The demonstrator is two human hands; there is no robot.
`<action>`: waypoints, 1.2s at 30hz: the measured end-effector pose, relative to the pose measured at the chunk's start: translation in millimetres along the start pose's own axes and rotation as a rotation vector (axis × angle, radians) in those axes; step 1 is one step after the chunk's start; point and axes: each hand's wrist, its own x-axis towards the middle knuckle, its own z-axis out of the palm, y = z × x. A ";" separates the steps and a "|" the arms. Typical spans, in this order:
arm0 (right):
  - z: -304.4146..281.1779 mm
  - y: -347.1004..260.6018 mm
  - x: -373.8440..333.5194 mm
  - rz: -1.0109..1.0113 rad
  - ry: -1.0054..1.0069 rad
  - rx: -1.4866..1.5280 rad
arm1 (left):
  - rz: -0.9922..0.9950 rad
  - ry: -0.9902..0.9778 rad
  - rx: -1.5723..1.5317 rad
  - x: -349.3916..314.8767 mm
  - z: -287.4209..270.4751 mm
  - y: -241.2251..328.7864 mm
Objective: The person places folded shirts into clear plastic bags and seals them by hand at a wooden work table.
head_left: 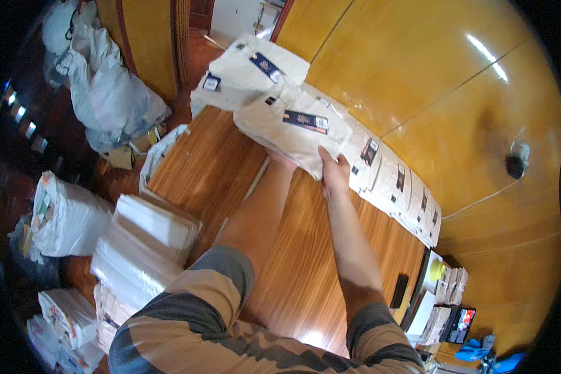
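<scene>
Cream folded garment (293,128), tagged in dark blue, was held above the wooden table (305,262), gripped at its near edge by the right hand (334,173) and left hand (282,161), best kept level and squared with the stacked row (396,187).

Warm, fairly bright indoor light filled the scene, with white streaks of glare on the glossy yellow wall panels (455,81) from a lamp outside the picture and a softer sheen on the wooden table (293,274). The left side lay in deep shadow, where white plastic sacks (106,87) stood out pale against the dark floor. The fisheye lens bent straight edges toward a black rim. The centre was reasonably sharp, while detail softened and smeared near the edges.
</scene>
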 end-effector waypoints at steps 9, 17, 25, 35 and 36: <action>-231.4 120.5 -249.6 0.205 -0.063 -0.035 | -0.111 0.559 0.065 -310.8 54.6 -22.2; -304.5 145.7 -373.3 0.267 -0.121 -0.321 | -0.662 0.958 0.633 -478.4 136.0 51.4; -268.3 62.9 -327.8 -0.726 -0.645 -0.980 | -0.570 0.690 1.424 -488.3 162.6 44.5; -234.0 58.3 -284.8 -1.010 -1.277 -1.259 | -0.683 0.651 1.451 -490.1 132.8 75.8; -237.0 58.8 -285.1 -1.000 -1.277 -1.258 | -0.718 0.706 1.452 -480.9 146.5 69.0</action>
